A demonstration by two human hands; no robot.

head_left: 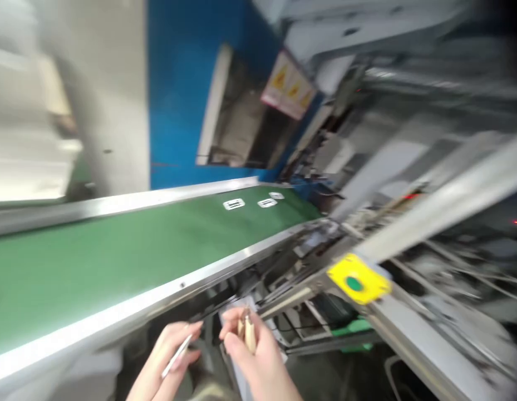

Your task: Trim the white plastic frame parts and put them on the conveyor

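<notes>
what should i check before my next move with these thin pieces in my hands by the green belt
1. Left hand grips the thin silvery strip: ok, pinched between fingers.
2. Right hand grips the small pale tan piece: ok, held upright at the fingertips.
3. What the two pieces are: cannot tell, the picture is blurred.
4. Both hands off the green conveyor belt: ok, they are below its metal edge rail.
5. Three small white packets at the belt's far end: ok, lying apart from each other.
6. Yellow box with green button within reach: cannot tell.
</notes>
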